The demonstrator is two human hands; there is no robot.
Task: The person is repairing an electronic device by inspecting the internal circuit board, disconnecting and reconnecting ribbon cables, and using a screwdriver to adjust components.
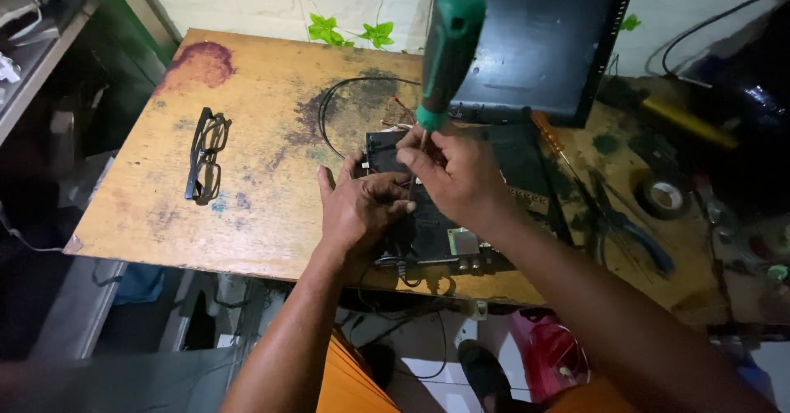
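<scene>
A black electronic box (pixel 436 224) with a small board at its near edge lies on a worn wooden table (pixel 255 76). My left hand (pixel 358 207) rests flat on the box's left part, fingers curled over it. My right hand (pixel 457 174) grips the shaft of a green-handled screwdriver (pixel 448 51) just below the handle. The screwdriver stands nearly upright, its tip pointing down into the box between my two hands. The tip itself is hidden by my fingers.
Black-framed glasses (pixel 206 154) lie at the table's left. A black panel (pixel 535 43) leans at the back. A thin black wire (pixel 329 109) loops behind the box. On the right lie an orange-handled screwdriver (pixel 547 133), pliers (pixel 634 232) and a tape roll (pixel 665 197).
</scene>
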